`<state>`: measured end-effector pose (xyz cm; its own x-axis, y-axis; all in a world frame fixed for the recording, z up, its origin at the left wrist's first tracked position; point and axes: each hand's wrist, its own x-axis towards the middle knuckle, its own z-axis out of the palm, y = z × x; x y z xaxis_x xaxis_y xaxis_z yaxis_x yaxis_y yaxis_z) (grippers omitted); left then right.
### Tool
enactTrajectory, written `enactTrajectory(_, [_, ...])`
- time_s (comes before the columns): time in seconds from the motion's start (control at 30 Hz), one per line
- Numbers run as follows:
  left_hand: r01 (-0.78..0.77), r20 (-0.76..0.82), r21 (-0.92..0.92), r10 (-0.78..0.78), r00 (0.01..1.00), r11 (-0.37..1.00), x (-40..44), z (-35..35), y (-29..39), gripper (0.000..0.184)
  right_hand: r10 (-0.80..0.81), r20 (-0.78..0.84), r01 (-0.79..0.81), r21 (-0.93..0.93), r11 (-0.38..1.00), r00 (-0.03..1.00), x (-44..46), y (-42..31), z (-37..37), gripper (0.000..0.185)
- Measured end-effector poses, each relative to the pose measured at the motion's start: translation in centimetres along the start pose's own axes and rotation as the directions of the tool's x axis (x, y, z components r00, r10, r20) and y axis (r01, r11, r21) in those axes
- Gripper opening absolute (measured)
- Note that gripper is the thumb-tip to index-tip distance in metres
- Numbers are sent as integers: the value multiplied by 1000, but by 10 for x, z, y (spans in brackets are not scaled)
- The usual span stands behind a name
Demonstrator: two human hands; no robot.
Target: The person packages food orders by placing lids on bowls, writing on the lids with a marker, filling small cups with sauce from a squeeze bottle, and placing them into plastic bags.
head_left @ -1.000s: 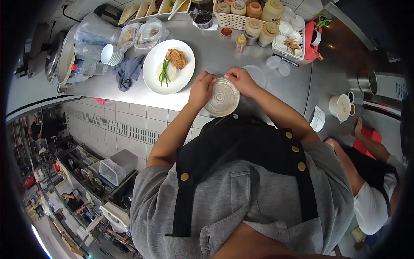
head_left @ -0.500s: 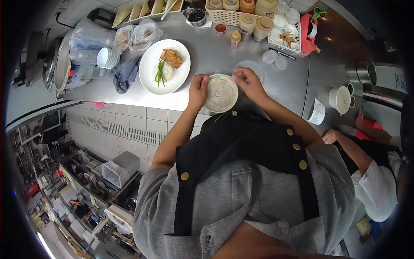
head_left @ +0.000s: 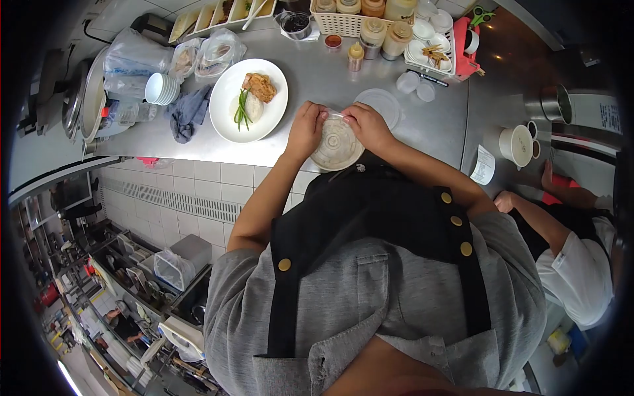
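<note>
A pale round plastic container [head_left: 335, 149] with concentric rings on its face is held at the counter's near edge, against the apron. My left hand [head_left: 308, 129] is closed at its far left rim, thumb and fingers pressed together. On the far right rim my right hand [head_left: 368, 127] pinches with bent fingers. A thin strip of clear plastic shows between the two sets of fingertips; whether it belongs to the container or is a separate film I cannot tell. Just beyond my right hand lies a clear round lid [head_left: 383, 99] on the steel counter.
A white plate [head_left: 221, 109] with rice, green beans and a browned piece of food stands to the left. Behind are a squeeze bottle [head_left: 356, 56], a sauce basket [head_left: 330, 24] and cups. At right are a white tub [head_left: 516, 146] and a person's arm [head_left: 538, 221].
My right hand has moved left and closed on the container's far rim. My left hand has shifted up along the rim, and the hands are nearer each other.
</note>
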<state>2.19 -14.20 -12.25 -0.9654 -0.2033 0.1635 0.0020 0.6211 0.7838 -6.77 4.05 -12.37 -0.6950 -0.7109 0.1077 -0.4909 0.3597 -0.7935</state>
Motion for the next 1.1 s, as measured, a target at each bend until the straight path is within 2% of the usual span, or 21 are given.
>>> enactTrajectory(0.1, [50,10,-33,-50,999,998,-3,6,-12,15,52,16,-53,61,997,999,-1,-1,-1,14])
enactTrajectory(0.17, [315,135,-263,-288,948,912,-4,8,-20,20,98,33,-101,114,988,995,-3,0,-2,14])
enactTrajectory(0.2, [316,138,-265,-288,948,911,-2,7,-24,20,117,34,-120,127,985,993,-6,1,-3,15])
enactTrajectory(0.27, [527,317,-392,-427,847,754,0,5,-32,20,140,36,-144,138,980,989,-16,-3,-7,16])
enactTrajectory(0.3, [461,236,-375,-398,886,804,-2,8,-32,21,223,37,-226,118,967,974,-25,-10,-12,18])
enactTrajectory(0.33, [458,238,-376,-394,888,805,-5,9,-32,21,301,33,-303,98,948,953,-30,-15,-16,20])
enactTrajectory(0.4, [367,24,-334,-382,924,868,-14,8,-24,22,293,49,-296,75,952,955,-36,-12,-15,20])
enactTrajectory(0.43, [364,24,-332,-378,925,870,-20,6,-21,22,288,69,-292,56,955,955,-37,-10,-13,21])
enactTrajectory(0.47, [341,-7,-250,-354,935,906,-28,3,-17,21,286,67,-290,56,956,956,-31,-8,-12,21])
enactTrajectory(0.53, [296,-66,-77,-301,951,952,-42,0,-10,20,87,48,-81,-119,990,995,-6,-3,-11,20])
enactTrajectory(0.57, [332,-42,-27,-333,942,943,-44,-3,-6,18,83,50,-77,-118,990,995,5,-4,-13,20])
enactTrajectory(0.6, [336,-46,-25,-337,940,942,-42,-3,-3,18,51,133,-30,-156,987,990,16,-7,-17,20])
enactTrajectory(0.63, [236,-60,-14,-236,970,972,-38,-3,0,17,22,217,20,-188,982,976,23,-10,-19,21])
enactTrajectory(0.67, [131,-72,-2,-130,989,991,-34,-3,4,17,17,220,24,-185,982,975,27,-11,-18,21])
enactTrajectory(0.73, [89,-61,58,-86,994,994,-27,-6,9,17,-60,353,152,-239,959,934,34,-13,-18,21])
enactTrajectory(0.83, [101,-94,90,-93,991,991,-25,-3,8,15,-79,396,185,-237,954,915,37,-13,-20,20])
enactTrajectory(0.9, [28,-122,165,-8,992,986,-24,-2,7,14,-96,394,201,-232,952,914,35,-12,-20,19])
enactTrajectory(1.1, [83,-133,95,-70,989,992,-23,-3,8,12,-100,366,181,-194,964,925,35,-4,-16,18])
